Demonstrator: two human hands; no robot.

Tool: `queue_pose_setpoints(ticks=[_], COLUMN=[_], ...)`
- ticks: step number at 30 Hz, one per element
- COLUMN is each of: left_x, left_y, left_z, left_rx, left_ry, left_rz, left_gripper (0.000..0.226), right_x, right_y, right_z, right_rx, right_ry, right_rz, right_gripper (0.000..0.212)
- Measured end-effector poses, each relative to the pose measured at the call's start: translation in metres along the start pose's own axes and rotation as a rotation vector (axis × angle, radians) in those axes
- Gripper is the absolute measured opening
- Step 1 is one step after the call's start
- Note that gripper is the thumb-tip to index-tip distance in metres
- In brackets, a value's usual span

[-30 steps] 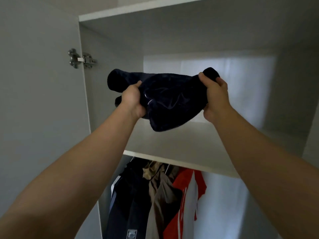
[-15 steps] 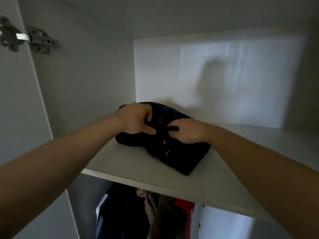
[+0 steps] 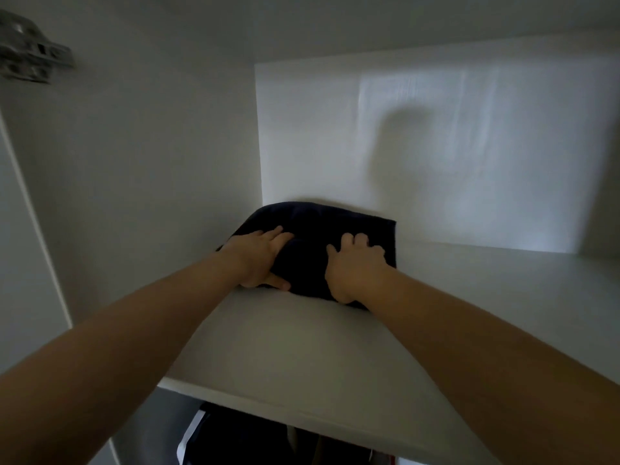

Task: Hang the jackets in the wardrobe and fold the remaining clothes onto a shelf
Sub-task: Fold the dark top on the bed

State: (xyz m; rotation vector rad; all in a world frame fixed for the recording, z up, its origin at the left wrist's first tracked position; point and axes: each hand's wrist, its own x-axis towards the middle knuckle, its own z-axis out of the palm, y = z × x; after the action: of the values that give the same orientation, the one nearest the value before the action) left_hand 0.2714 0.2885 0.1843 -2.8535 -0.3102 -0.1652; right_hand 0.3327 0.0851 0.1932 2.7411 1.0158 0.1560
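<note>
A folded dark navy garment (image 3: 312, 223) lies on the white wardrobe shelf (image 3: 285, 350), deep in its left rear corner. My left hand (image 3: 258, 260) holds its left front part, fingers lying on top and thumb curled along the front edge. My right hand (image 3: 355, 270) grips the right front part with bent fingers dug into the fabric on top. Both forearms reach in over the shelf.
The wardrobe's left side wall (image 3: 151, 162) and back panel (image 3: 453, 146) close in the corner. A metal door hinge (image 3: 30, 58) sits at the upper left. Below the shelf's front edge, dark hanging clothes (image 3: 235, 437) show. Bare shelf stretches to the right.
The garment went from held in the air in front of the shelf down onto it, then slid back into the rear left corner. My hands stayed on it throughout.
</note>
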Motion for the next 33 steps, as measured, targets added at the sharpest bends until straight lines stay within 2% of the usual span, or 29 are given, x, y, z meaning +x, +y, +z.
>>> queue_pose_setpoints(ticks=[3, 6, 11, 15, 22, 25, 26, 27, 28, 30, 31, 32, 33], left_x=[0.017, 0.033, 0.057, 0.071, 0.091, 0.096, 0.101, 0.107, 0.116, 0.138, 0.15, 0.16, 0.168], left_y=[-0.017, -0.034, -0.048, -0.061, -0.062, -0.073, -0.079, -0.083, -0.087, -0.091, -0.091, -0.09, -0.089], left_z=[0.009, 0.021, 0.032, 0.03, 0.045, 0.02, 0.004, -0.011, -0.024, -0.035, -0.032, -0.024, -0.013], left_rx=[-0.002, -0.071, -0.131, -0.255, -0.216, -0.259, -0.288, -0.317, -0.34, -0.336, -0.332, -0.336, -0.331], left_ry=[-0.033, -0.034, -0.066, -0.138, -0.087, -0.244, -0.286, -0.254, -0.135, 0.241, 0.355, 0.371, 0.316], left_rz=[-0.075, -0.086, -0.043, 0.019, -0.009, 0.037, 0.03, 0.002, -0.043, -0.109, -0.103, -0.079, -0.056], left_gripper=[0.119, 0.115, 0.115, 0.123, 0.113, 0.105, 0.098, 0.091, 0.079, 0.055, 0.048, 0.049, 0.055], right_x=[0.029, 0.054, 0.084, 0.099, 0.115, 0.119, 0.122, 0.127, 0.133, 0.15, 0.163, 0.175, 0.187], right_y=[-0.007, -0.007, -0.011, -0.007, -0.015, -0.007, -0.003, 0.001, 0.004, 0.009, 0.01, 0.01, 0.009], right_z=[0.005, 0.013, 0.024, 0.024, 0.032, 0.018, 0.007, -0.004, -0.015, -0.031, -0.032, -0.03, -0.026], right_rx=[0.167, 0.263, 0.268, 0.28, 0.306, 0.268, 0.251, 0.268, 0.318, 0.372, 0.371, 0.384, 0.423], right_ry=[-0.016, -0.048, -0.002, -0.054, -0.02, -0.068, -0.036, 0.057, 0.191, 0.468, 0.509, 0.477, 0.385], right_rz=[-0.066, -0.099, -0.078, -0.081, -0.02, -0.01, -0.032, -0.032, -0.001, 0.112, 0.138, 0.143, 0.147], right_gripper=[0.097, 0.089, 0.083, 0.084, 0.086, 0.088, 0.085, 0.08, 0.071, 0.056, 0.056, 0.06, 0.067])
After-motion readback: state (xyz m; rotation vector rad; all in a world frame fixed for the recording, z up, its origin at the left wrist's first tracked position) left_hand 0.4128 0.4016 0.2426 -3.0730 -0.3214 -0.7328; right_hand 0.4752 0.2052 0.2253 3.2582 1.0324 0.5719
